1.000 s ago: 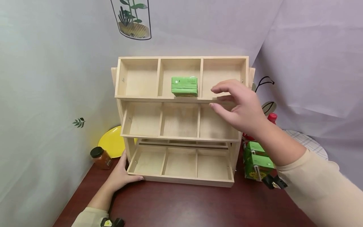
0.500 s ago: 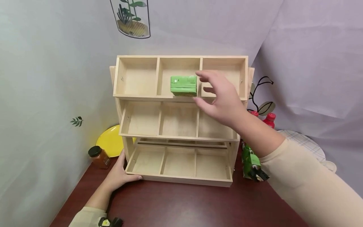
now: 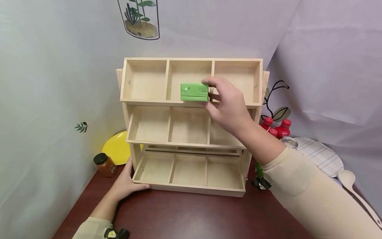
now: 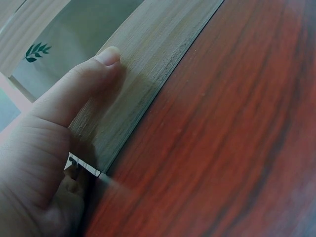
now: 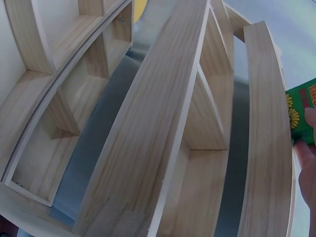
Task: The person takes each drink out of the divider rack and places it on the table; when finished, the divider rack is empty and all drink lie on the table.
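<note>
A three-tier wooden shelf rack (image 3: 185,144) stands on the table, each tier split into three compartments. A green drink carton (image 3: 194,92) is at the front of the top middle compartment. My right hand (image 3: 229,104) pinches the carton's right end between thumb and fingers. In the right wrist view, the flower-printed carton (image 5: 300,116) shows at the right edge, with fingertips against it. My left hand (image 3: 126,186) grips the rack's bottom left corner. The left wrist view shows its thumb (image 4: 89,79) on the bottom tier's front board; its other fingers are mostly hidden.
A yellow plate (image 3: 117,149) and a dark-lidded jar (image 3: 104,165) stand left of the rack. To its right are red bottles (image 3: 283,130), a can (image 3: 289,142), a checked round mat (image 3: 320,156) and a pale spoon (image 3: 347,179). My right forearm partly covers green things there.
My right hand has moved left from the top right compartment and taken hold of the carton, which has tipped slightly. My left hand has stayed at the corner.
</note>
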A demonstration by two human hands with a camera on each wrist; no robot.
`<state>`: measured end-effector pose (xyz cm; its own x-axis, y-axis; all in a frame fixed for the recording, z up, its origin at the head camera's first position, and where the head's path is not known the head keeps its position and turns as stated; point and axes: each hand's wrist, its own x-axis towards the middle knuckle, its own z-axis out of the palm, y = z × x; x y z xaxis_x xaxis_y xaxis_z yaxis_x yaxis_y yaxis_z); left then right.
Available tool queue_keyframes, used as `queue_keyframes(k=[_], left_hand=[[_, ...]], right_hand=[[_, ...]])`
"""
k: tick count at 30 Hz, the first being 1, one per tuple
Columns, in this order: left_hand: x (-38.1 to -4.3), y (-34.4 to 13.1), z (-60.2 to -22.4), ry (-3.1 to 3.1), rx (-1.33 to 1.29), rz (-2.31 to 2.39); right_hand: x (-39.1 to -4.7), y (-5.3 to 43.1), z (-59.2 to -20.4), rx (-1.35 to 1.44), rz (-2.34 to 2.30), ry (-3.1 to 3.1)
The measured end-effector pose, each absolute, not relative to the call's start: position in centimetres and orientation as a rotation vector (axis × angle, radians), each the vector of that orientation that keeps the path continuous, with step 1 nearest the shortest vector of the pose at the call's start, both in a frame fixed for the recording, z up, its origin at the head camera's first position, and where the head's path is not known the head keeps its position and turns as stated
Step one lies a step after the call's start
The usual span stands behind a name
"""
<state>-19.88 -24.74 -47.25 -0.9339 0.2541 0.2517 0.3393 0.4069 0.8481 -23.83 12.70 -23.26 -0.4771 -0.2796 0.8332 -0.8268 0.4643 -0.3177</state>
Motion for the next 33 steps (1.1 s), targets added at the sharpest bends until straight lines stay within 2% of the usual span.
queue_keyframes(k=[33], left_hand=[[-20.0, -24.9, -47.7, -2.557, -0.543, -1.575]], right_hand=[[-22.3, 13.5, -24.6, 1.035, 0.697, -1.788]])
